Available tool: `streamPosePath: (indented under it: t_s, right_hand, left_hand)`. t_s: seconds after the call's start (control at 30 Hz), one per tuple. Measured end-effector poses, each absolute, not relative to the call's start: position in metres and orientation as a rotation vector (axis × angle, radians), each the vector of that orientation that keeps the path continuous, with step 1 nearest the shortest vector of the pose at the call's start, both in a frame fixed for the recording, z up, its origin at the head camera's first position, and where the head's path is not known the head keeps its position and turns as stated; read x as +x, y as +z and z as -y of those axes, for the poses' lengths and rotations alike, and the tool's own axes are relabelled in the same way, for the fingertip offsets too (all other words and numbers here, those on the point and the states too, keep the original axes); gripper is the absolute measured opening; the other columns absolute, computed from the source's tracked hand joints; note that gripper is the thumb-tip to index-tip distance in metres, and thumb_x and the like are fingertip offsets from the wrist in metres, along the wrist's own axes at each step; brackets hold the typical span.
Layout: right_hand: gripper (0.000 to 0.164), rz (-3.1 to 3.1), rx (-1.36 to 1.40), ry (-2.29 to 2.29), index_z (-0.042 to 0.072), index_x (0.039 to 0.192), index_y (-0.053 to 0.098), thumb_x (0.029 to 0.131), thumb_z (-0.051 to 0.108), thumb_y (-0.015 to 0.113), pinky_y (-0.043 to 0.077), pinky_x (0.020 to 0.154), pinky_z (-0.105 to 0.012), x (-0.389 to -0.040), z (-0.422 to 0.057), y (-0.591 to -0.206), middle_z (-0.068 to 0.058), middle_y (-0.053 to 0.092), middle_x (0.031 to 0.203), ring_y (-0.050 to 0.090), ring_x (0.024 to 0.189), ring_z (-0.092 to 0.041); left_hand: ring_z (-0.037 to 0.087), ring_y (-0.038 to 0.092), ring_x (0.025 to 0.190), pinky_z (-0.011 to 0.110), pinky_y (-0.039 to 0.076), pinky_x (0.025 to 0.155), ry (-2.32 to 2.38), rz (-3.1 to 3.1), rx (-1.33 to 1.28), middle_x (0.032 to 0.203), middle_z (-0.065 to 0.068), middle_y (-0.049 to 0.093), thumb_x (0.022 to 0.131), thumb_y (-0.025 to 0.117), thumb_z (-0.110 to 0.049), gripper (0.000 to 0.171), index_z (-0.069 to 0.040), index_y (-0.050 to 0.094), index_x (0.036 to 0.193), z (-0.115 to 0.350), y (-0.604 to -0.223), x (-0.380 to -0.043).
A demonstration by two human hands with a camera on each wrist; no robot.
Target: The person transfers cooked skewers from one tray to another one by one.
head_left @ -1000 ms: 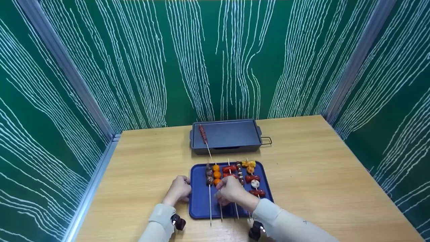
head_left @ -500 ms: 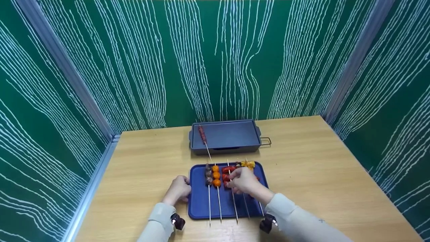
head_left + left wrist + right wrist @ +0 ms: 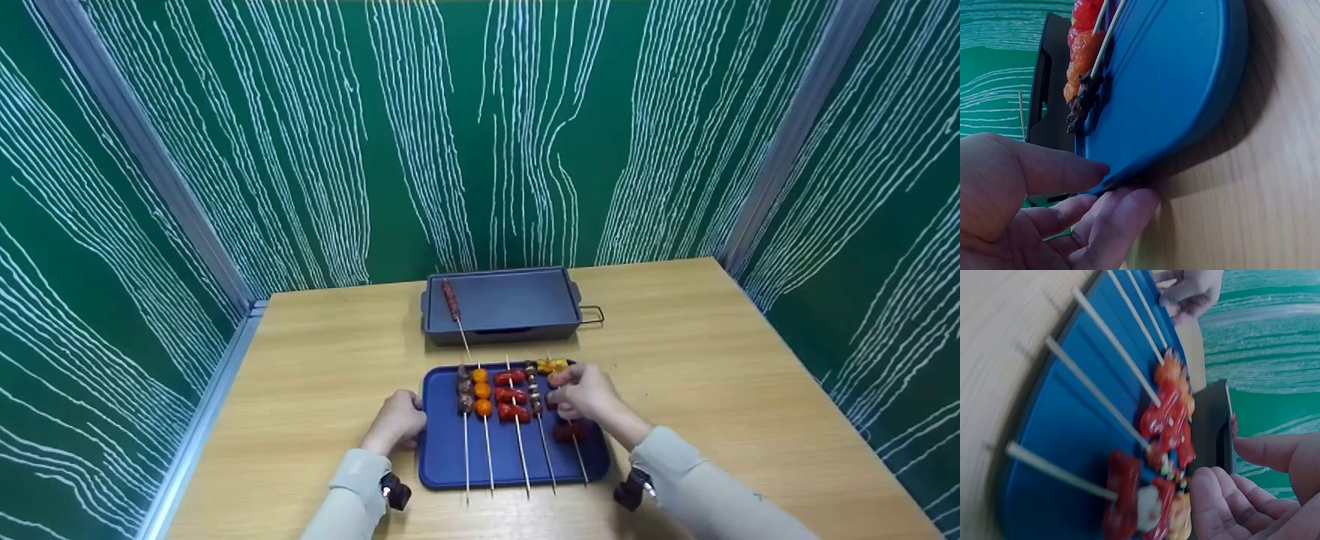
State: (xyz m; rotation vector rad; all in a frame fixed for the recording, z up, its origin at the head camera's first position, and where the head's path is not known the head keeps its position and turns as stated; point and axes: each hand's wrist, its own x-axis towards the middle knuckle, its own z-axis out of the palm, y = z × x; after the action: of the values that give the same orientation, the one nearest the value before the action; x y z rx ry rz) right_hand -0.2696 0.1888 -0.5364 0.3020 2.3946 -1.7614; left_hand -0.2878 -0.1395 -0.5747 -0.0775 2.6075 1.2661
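My left hand (image 3: 397,421) grips the left edge of a blue tray (image 3: 442,454), thumb over the rim and fingers curled below, as the left wrist view shows. Above the tray's right side is my right hand (image 3: 589,394), thumb and fingers parted (image 3: 1241,503) with nothing between them. It partly hides a mixed skewer (image 3: 571,433) of red, white and yellow pieces. To its left lie a thin skewer of small pieces (image 3: 533,390), a red skewer (image 3: 513,395), an orange-ball skewer (image 3: 482,391) and a dark meat skewer (image 3: 465,397), sticks pointing toward me.
Behind the tray stands a dark grill pan (image 3: 517,296) with a wire handle (image 3: 593,314) on its right. One reddish meat skewer (image 3: 451,300) lies on the pan's left, its stick reaching toward the tray. Green walls with white lines enclose the wooden table (image 3: 330,352).
My right hand has moved right across the tray, from over the orange and red skewers to over the mixed skewer. The red skewer has shifted slightly. The left hand stays on the tray edge.
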Motion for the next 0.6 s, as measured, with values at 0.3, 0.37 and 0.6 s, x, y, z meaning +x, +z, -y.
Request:
streamPosePath:
  t_s: [0.3,0.37,0.6]
  right_hand:
    - [0.025,-2.542,0.383,-1.617,-0.009,0.109,0.068,0.086,-0.005,0.078,0.057,0.050,-0.023,-0.271,-0.226,-0.550,-0.004,0.064,0.073,0.062,0.060,-0.014]
    - [0.025,-2.557,0.395,-1.581,-0.009,0.109,0.068,0.087,-0.005,0.078,0.057,0.050,-0.023,-0.271,-0.233,-0.553,-0.005,0.064,0.072,0.062,0.059,-0.014]
    - [0.023,-2.569,0.398,-1.556,-0.009,0.107,0.067,0.084,-0.011,0.069,0.057,0.049,-0.026,-0.266,-0.249,-0.565,-0.007,0.065,0.069,0.060,0.054,-0.015]
  left_hand:
    - [0.012,0.042,0.045,0.023,0.037,0.037,1.194,-2.649,-0.082,0.056,-0.006,0.036,0.082,0.043,0.003,0.031,-0.020,0.034,0.065,0.138,-0.569,-0.292]
    - [0.013,0.041,0.044,0.024,0.032,0.037,1.169,-2.665,-0.095,0.055,-0.005,0.037,0.085,0.045,0.002,0.031,-0.019,0.035,0.065,0.137,-0.565,-0.294]
    - [0.023,0.059,0.063,0.036,0.051,0.052,1.030,-2.817,-0.091,0.074,0.007,0.060,0.096,0.060,-0.008,0.013,-0.005,0.061,0.083,0.130,-0.546,-0.306]
